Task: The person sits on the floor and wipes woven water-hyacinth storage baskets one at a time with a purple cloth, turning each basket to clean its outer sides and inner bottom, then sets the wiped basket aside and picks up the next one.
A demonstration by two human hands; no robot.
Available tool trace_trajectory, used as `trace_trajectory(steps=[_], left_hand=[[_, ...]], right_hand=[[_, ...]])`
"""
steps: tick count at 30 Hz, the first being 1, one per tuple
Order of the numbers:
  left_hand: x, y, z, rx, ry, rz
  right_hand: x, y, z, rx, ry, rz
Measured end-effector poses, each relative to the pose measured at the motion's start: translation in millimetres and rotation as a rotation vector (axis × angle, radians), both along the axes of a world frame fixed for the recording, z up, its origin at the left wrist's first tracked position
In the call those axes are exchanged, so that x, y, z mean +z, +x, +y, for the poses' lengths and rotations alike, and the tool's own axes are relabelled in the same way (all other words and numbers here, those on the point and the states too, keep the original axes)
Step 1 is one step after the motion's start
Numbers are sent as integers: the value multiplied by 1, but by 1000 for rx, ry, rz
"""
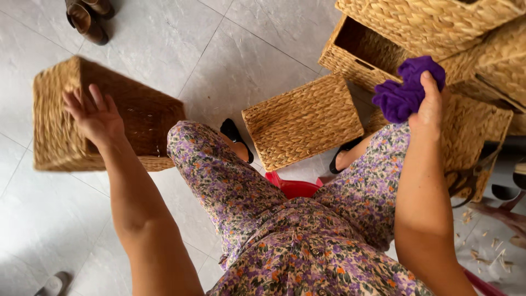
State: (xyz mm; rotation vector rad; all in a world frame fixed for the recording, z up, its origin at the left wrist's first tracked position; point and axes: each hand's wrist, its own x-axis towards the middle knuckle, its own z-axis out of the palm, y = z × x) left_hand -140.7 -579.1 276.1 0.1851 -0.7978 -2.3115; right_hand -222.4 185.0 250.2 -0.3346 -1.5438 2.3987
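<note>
My left hand [94, 115] is spread open, fingers apart, just above a square woven basket [55, 129] lying on its side on the floor at the left; whether it touches the basket I cannot tell. My right hand [428, 104] grips a crumpled purple cloth [406, 87] in front of the stacked baskets at the right. Between my knees stands another woven basket [302, 120], upside down on the tiles. I sit in a purple flowered dress [285, 230] with black shoes [235, 137] on my feet.
Several woven baskets [438, 27] are piled at the upper right, one open box [361, 52] facing me. A red stool [293, 187] shows under me. Brown shoes [87, 16] lie at the top left. Straw scraps [487, 249] litter the grey tile floor [219, 55] at the right.
</note>
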Motion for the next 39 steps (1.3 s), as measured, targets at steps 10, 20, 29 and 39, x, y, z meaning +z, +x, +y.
trace_trajectory(steps=[10, 20, 29, 39], left_hand=[[111, -94, 103, -715, -318, -179], [200, -90, 272, -884, -893, -222], [214, -66, 360, -1140, -1431, -307], [155, -56, 390, -656, -1937, 176]], right_hand=[[24, 8, -29, 60, -47, 145], [45, 39, -44, 273, -174, 232], [49, 100, -47, 122, -392, 334], [148, 176, -20, -119, -185, 426]])
